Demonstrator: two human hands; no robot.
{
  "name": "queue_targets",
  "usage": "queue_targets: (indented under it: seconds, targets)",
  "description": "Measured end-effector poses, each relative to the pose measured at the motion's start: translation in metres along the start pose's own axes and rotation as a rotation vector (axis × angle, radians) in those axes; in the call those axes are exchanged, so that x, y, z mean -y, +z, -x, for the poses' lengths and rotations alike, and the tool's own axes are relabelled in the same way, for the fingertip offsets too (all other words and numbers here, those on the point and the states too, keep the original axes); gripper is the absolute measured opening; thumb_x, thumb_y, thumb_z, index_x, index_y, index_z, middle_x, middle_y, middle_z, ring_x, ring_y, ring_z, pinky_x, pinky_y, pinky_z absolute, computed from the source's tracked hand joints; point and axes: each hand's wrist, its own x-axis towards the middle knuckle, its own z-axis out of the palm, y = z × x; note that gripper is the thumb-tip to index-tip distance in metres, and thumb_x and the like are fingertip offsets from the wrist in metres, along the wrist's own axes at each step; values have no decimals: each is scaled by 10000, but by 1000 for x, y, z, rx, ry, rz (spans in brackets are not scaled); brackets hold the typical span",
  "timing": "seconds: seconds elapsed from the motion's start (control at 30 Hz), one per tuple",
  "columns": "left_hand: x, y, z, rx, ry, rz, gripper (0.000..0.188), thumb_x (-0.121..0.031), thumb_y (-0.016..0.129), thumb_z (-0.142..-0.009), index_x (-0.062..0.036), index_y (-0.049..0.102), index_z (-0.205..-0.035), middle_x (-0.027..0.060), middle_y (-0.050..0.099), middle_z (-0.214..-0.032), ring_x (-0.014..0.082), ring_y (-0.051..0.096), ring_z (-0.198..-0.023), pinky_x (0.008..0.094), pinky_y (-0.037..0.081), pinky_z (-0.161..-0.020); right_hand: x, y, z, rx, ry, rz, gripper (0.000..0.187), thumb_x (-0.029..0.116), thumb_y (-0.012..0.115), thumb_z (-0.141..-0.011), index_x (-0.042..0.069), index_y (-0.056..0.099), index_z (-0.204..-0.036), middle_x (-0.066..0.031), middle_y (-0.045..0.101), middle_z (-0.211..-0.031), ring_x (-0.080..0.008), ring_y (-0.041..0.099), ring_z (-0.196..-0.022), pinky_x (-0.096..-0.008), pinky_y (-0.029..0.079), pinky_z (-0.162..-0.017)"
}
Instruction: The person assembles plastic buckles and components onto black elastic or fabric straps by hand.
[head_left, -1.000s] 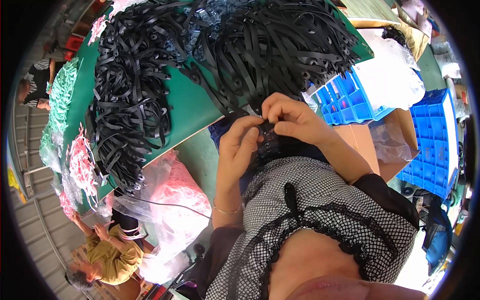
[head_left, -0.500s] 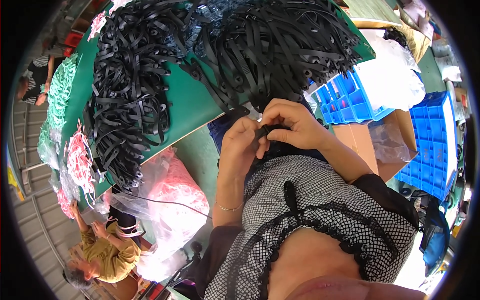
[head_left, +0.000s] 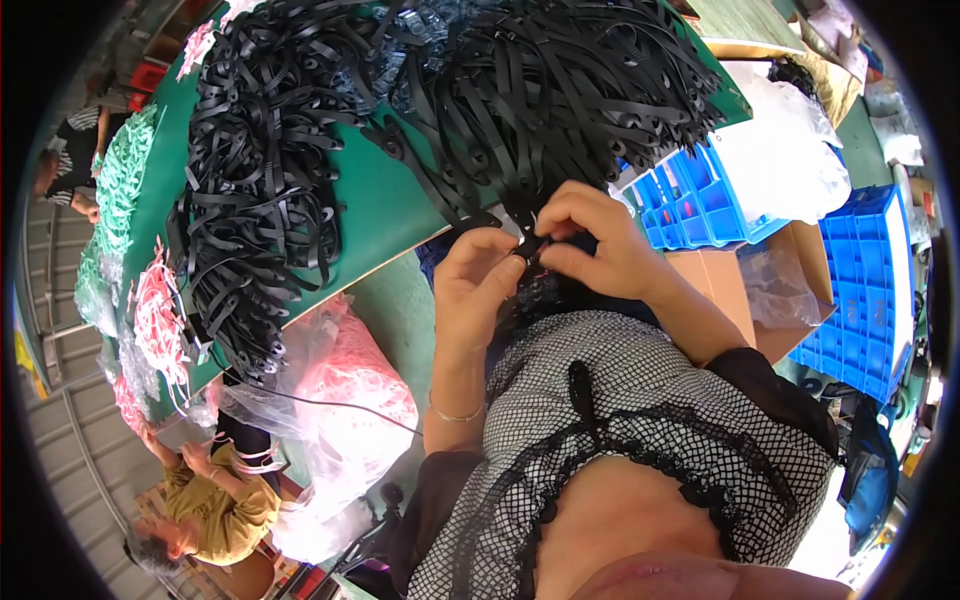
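Note:
My left hand (head_left: pixel 474 280) and my right hand (head_left: pixel 598 245) meet close in front of my body, just off the table's near edge. Fingertips of both pinch a black strap (head_left: pixel 528 240), which lies between them and is partly hidden by the fingers. A small light glint shows at the left fingertips; I cannot tell what it is. Right beyond the hands, a large heap of black straps (head_left: pixel 560 100) with holes and ridged parts hangs toward the table edge. One loose black strap (head_left: pixel 430 180) trails from it across the green table (head_left: pixel 385 215).
Another long pile of black straps (head_left: pixel 260 180) covers the table's left part. Green straps (head_left: pixel 125 185) and pink straps (head_left: pixel 160 310) lie farther left. Below stands a clear bag of pink straps (head_left: pixel 355 385). Blue crates (head_left: pixel 855 290) and a cardboard box (head_left: pixel 715 290) are at right. A co-worker (head_left: pixel 225 505) sits lower left.
My hands have turned and drawn slightly apart at the fingertips, and the right hand has risen a little. The black strap between them now shows more toward the heap.

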Motion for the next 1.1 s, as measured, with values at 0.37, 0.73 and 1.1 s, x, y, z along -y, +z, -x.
queue_targets:
  seconds: [0.37, 0.73, 1.1]
  targets:
    - [-8, 1, 5, 140, -45, -448, 156, -114, 623, -782, 27, 578, -735, 40, 566, -651, 85, 530, -607, 188, 397, -532, -1, 6, 10, 216, 399, -556, 180, 126, 540, -846, 8, 550, -711, 10, 517, -601, -39, 427, -512, -193, 320, -452]
    - [14, -2, 5, 214, -77, 272, 312, -285, 586, -804, 21, 556, -755, 87, 552, -589, 85, 422, -394, 196, 306, -374, -8, 17, 19, 142, 401, -1219, 222, 149, 506, -871, 14, 494, -694, 13, 461, -583, -31, 394, -472, -171, 298, -433]
    - [-3, -5, 7, 91, -164, -199, 214, -213, 508, -874, -11, 580, -872, 10, 572, -694, 36, 462, -554, 155, 325, -473, -8, 2, 0, 64, -75, -111, 250, 90, 704, -678, 46, 605, -904, -52, 544, -836, -163, 527, -747, -245, 419, -644]
